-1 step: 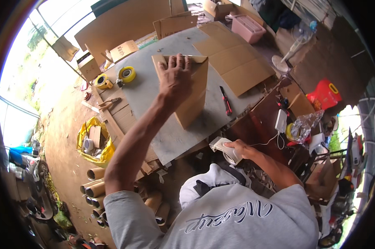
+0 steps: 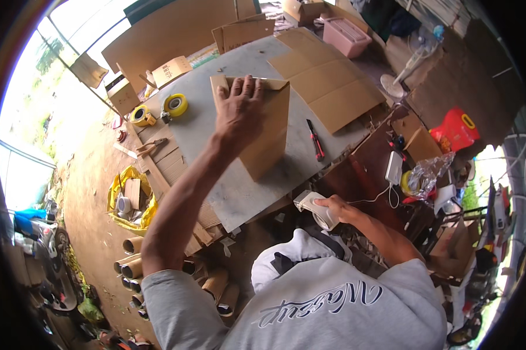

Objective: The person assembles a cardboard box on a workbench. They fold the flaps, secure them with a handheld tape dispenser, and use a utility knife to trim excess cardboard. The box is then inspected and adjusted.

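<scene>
A brown cardboard box (image 2: 264, 140) stands on the grey tabletop (image 2: 199, 143). My left hand (image 2: 238, 109) lies on its far end, fingers spread flat over the cardboard near the top edge. Down by the table's near right edge, my right hand (image 2: 340, 209) is closed around a white handheld device (image 2: 316, 209) with a rounded opening underneath; its exact kind does not show. The device is apart from the box. Right of the box lies a red and black utility knife (image 2: 316, 142), touched by neither hand.
Flat cardboard (image 2: 333, 87) covers the table's far right. Yellow tape rolls (image 2: 175, 105) and pliers (image 2: 152, 147) lie left. A yellow bag (image 2: 133, 201) and cardboard tubes (image 2: 129, 268) stand on the floor. At right, a white adapter (image 2: 394, 169) trails a cable toward my right hand.
The whole view has shifted very slightly. Both hands keep their places, the left on the box and the right around the white device.
</scene>
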Demonstrator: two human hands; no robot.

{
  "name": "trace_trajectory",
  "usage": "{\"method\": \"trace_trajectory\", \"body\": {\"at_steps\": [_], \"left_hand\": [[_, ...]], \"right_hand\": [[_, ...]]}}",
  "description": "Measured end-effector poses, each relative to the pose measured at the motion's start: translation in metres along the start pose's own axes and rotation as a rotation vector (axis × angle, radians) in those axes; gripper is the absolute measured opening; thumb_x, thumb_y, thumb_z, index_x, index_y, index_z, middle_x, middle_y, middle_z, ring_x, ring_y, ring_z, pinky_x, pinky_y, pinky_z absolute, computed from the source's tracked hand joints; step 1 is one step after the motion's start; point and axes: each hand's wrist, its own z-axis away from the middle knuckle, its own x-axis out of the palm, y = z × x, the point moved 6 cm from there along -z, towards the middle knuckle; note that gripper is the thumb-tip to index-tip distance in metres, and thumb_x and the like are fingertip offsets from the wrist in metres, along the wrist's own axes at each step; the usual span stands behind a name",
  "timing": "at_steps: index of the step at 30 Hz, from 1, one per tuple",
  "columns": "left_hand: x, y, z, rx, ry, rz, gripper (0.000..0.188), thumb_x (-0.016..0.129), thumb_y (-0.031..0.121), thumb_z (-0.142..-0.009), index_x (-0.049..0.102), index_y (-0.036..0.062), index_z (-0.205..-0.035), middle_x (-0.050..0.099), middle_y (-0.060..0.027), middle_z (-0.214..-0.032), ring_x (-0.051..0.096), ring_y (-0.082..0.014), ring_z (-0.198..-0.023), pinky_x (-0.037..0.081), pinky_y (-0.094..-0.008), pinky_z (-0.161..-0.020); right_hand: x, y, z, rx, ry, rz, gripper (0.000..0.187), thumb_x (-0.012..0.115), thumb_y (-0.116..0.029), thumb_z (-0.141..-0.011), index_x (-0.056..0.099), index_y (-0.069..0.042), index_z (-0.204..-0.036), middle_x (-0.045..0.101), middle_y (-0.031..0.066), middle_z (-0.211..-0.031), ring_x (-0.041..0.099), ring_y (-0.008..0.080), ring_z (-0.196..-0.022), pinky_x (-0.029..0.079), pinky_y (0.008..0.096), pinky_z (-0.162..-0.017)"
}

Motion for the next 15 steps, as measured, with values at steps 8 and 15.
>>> {"method": "trace_trajectory", "body": {"at_steps": [8,15], "left_hand": [[-0.017,-0.027,0.002,0.227,-0.241,0.392,0.077,0.074,-0.003,-0.078,0.053,0.0174,-0.149,0.045,-0.005,-0.159,0.037,-0.0253,-0.15,0.026,-0.0494,-0.125],[-0.024,-0.003,-0.014,0.057,-0.318,0.431,0.066,0.073,-0.006,-0.079,0.064,0.0197,-0.139,0.051,-0.0023,-0.155,0.041,-0.0261,-0.148,0.026,-0.0514,-0.125]], "right_hand": [[-0.084,-0.028,-0.08,-0.17,0.308,0.45,0.061,0.066,-0.052,-0.088,0.072,0.008,-0.092,0.073,0.0234,-0.089,0.071,0.0298,-0.081,0.053,0.0422,-0.073],[-0.17,-0.114,-0.19,-0.268,0.684,0.716,0.063,0.073,-0.059,-0.084,0.071,0.003,-0.093,0.071,0.031,-0.1,0.068,0.0485,-0.099,0.052,0.0533,-0.082]]}}
